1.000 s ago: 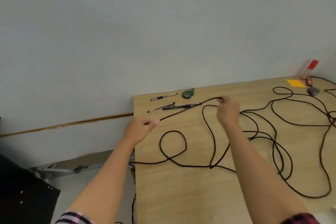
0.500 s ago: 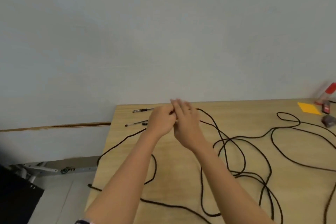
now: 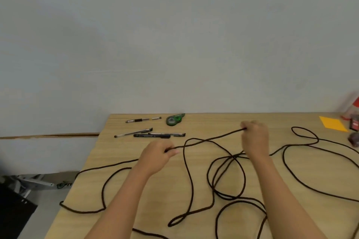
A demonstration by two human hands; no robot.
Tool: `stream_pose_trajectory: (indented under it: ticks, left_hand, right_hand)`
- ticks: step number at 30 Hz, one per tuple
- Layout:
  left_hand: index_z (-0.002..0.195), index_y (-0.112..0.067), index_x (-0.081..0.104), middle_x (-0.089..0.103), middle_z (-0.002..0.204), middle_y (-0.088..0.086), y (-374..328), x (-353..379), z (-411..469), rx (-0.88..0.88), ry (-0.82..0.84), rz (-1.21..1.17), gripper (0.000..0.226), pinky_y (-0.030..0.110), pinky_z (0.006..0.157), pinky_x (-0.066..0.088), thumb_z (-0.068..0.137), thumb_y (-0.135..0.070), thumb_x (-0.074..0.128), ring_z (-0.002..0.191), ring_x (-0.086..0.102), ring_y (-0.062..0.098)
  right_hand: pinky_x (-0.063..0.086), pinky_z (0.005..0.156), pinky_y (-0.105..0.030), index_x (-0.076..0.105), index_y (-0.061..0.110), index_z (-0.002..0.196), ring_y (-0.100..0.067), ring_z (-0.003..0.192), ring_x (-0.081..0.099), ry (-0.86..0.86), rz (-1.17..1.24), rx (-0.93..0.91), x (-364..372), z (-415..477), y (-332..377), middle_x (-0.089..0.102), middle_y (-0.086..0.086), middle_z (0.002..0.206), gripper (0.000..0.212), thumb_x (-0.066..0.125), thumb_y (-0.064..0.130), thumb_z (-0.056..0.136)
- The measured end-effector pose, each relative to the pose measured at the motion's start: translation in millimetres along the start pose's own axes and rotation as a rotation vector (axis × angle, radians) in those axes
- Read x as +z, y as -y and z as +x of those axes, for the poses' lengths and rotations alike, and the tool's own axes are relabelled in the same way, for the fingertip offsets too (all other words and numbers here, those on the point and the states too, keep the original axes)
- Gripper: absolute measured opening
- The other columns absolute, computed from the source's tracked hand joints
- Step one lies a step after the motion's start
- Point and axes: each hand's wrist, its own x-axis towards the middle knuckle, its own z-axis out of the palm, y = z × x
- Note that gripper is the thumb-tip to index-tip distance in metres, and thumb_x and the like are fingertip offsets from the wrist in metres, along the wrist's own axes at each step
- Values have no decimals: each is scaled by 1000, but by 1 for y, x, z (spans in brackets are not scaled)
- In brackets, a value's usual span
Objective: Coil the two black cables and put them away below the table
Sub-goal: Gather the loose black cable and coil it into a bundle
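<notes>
Head view shows your two hands over a pale wooden counter (image 3: pixel 213 122) strewn with black cable (image 3: pixel 213 137), a thin, matte, rope-like cord of even thickness. Your left hand (image 3: pixel 157 156) is curled knuckles-up and pinches the cable at its fingertips, near the left middle of the counter. Your right hand (image 3: pixel 255 138) is farther and to the right, with its fingers closed around the cable at the hand's far-left side. Between the two grips the cable runs in a nearly straight, slightly raised line. The rest lies slack on the wood. One strand leaves your left hand toward the left, bends at the counter's left edge, and a curve of it pokes just past that edge lower down. Another strand drops toward you from the straight stretch and ends in a narrow, pinched loop near the near edge. Several overlapping oval loops lie in the middle, under your right forearm, and wider sweeps run off to the right, with a small closed loop on the far right. You cannot tell from this tangle where one cable ends and the other begins. Three pens (image 3: pixel 143 120) lie near the far left corner beside a green tape dispenser (image 3: pixel 174 119), all apart from the cable. An orange paper square (image 3: pixel 333 124) lies at the far right.
</notes>
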Motion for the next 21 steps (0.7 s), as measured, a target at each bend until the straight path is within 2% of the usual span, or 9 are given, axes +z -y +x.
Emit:
stream_pose_trajectory:
  ticks: [4, 7, 10, 13, 14, 16, 18, 19, 21]
  left_hand:
    - [76, -16, 65, 57, 65, -1, 28, 2, -1, -54, -57, 50, 29, 25, 56, 33, 90, -40, 56, 62, 50, 14]
    - [79, -17, 65, 64, 73, 3, 22, 18, 3, 1, -108, 30, 26, 25, 59, 37, 91, -38, 54, 69, 57, 18]
    - [85, -15, 65, 61, 72, 1, -3, 43, 6, 77, -173, 43, 27, 27, 59, 36, 94, -36, 51, 65, 52, 14]
    - [79, -12, 63, 60, 69, 2, -27, 66, 7, 138, -215, 41, 23, 32, 57, 33, 94, -24, 51, 65, 52, 18]
    - [74, -11, 61, 61, 70, 5, -31, 71, 6, 144, -210, 13, 21, 33, 58, 34, 92, -15, 50, 67, 54, 22]
    - [66, -13, 58, 57, 64, 2, -35, 77, 3, 156, -193, -70, 26, 31, 57, 35, 87, -3, 48, 65, 52, 21]
    - [75, -12, 67, 56, 62, -6, -36, 79, -3, 223, -159, -83, 21, 24, 58, 36, 90, -9, 53, 63, 51, 11]
    - [83, -12, 70, 60, 66, -5, -35, 79, -6, 262, -142, -58, 19, 25, 63, 39, 92, -17, 55, 65, 52, 10]
    - [89, -12, 71, 66, 76, 1, -28, 77, -12, 273, -156, 31, 25, 31, 69, 43, 93, -30, 54, 72, 57, 14]
  right_hand:
    - [44, 86, -41, 67, -5, 104, -42, 103, 57, 154, -308, 387, -20, 5, -39, 63, -28, 108, 28, 47, -6, 84]
    - [40, 98, -43, 58, 6, 119, -37, 119, 47, 339, -581, 460, -22, -13, -16, 53, -18, 124, 33, 47, 6, 88]
    - [9, 111, -62, 36, 13, 139, -40, 140, 16, 310, -656, 82, -4, -48, 30, 20, -20, 150, 60, 50, 6, 82]
    - [-26, 103, -56, 11, 19, 150, -27, 146, -9, 229, -453, -365, 16, -87, 71, -4, -11, 159, 81, 49, 9, 80]
    - [-26, 105, -52, 11, 19, 151, -24, 147, -3, 250, -371, -445, 20, -96, 76, 2, -8, 159, 79, 47, 10, 82]
    - [3, 115, -40, 21, 15, 148, -23, 138, 23, 337, -251, -496, 30, -103, 69, 34, -8, 148, 66, 43, 6, 86]
    - [31, 92, -29, 44, 10, 134, -26, 118, 43, 392, -133, -482, 31, -100, 48, 54, -9, 125, 45, 41, 1, 90]
    - [34, 82, -28, 53, 8, 123, -27, 111, 49, 401, -108, -465, 28, -97, 36, 59, -10, 115, 36, 41, -1, 91]
    - [38, 79, -32, 61, 4, 116, -31, 107, 56, 372, -61, -361, 19, -85, 10, 63, -15, 110, 31, 43, -2, 91]
